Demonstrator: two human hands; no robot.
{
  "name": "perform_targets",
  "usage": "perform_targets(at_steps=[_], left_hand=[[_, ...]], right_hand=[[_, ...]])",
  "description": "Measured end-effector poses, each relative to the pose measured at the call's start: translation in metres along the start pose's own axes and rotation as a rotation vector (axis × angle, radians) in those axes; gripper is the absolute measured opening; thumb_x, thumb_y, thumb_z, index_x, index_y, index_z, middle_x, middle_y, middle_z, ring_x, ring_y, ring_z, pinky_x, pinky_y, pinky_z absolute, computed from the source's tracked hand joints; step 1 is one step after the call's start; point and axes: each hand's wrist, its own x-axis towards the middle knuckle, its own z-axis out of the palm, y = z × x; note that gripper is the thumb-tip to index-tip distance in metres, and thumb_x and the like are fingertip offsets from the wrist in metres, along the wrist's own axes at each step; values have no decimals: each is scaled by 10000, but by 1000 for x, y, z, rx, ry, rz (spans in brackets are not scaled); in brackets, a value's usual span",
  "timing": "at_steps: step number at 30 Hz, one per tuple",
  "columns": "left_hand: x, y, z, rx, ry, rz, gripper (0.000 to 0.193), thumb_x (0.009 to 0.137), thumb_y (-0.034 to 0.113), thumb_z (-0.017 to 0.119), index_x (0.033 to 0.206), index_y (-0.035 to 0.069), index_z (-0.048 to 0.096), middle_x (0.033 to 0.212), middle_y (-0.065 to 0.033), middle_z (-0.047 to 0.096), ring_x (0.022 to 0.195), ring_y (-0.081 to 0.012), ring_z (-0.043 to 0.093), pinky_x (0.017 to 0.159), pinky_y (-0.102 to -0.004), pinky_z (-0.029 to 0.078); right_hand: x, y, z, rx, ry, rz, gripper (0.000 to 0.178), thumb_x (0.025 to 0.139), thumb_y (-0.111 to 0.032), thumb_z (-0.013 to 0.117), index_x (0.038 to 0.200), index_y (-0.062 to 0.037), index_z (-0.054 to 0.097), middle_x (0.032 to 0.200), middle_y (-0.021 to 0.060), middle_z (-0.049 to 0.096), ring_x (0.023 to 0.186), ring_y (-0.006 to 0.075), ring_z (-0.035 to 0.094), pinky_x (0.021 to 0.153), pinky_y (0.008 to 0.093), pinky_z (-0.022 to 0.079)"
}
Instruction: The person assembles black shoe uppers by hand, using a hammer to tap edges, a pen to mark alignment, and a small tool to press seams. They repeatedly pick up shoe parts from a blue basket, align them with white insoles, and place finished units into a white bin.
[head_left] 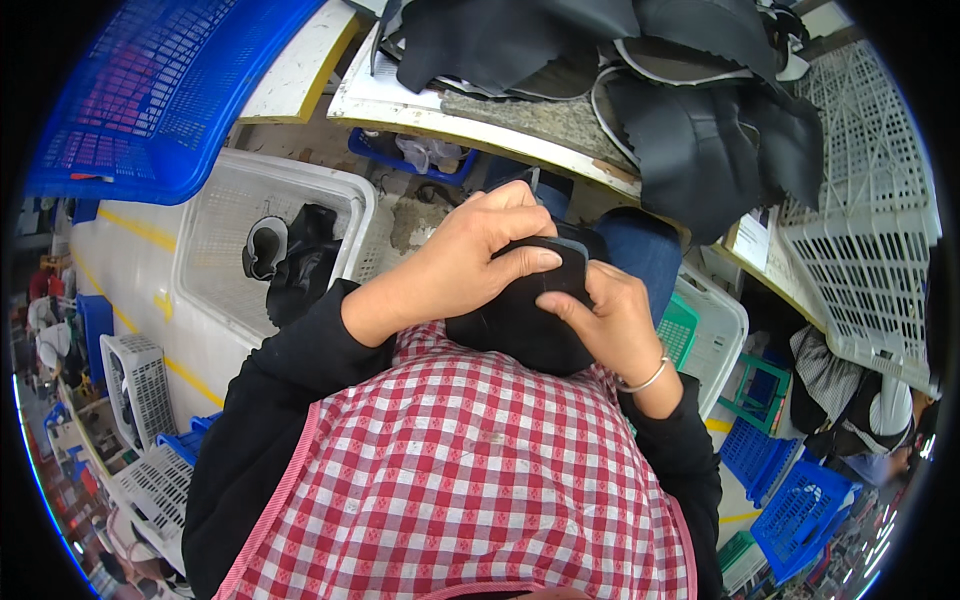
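Observation:
In front of my apron I hold a black shoe-upper piece (535, 310) with a grey folded edge. My left hand (500, 235) is closed on its upper edge, thumb pressed flat on top and fingers curled. A small dark pointed thing (535, 180) sticks up beside the left knuckles; I cannot make out what it is or whether the hand holds it. My right hand (615, 320) pinches the right edge of the piece, its thumb on the near face and its fingers partly hidden behind. The lower part of the piece rests against the apron.
Similar black upper pieces (690, 130) lie piled on the worktable (470, 118), some hanging over its edge. To the left, a white crate (215, 260) contains dark pieces, below a blue basket (140, 185). White (860, 190) and blue baskets (800, 510) stand at the right.

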Motion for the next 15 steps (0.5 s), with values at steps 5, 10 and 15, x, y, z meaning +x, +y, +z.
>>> perform_targets(at_steps=[5,10,15], left_hand=[[10,-21,-29,-258,-10,112,98,904,62,732,949,-13,688,906,-46,608,908,-146,573,777,-298,451],[78,-73,-132,-1184,-153,530,428,1130,351,389,772,127,462,809,-16,463,920,-193,482,922,-355,406],[152,-131,-41,-1606,-753,818,487,1136,428,320,756,204,527,825,46,541,1008,-162,510,991,-337,366]], right_hand=[[-13,-25,-26,-263,246,-125,240,868,-252,809,914,-45,694,756,81,660,681,245,660,572,333,497],[-7,-42,-118,118,538,144,223,958,-68,703,1177,-34,724,1066,38,767,900,129,708,730,261,548],[36,4,-60,661,179,-154,494,908,-59,725,1393,-68,631,1570,77,481,1386,219,512,949,284,525]])
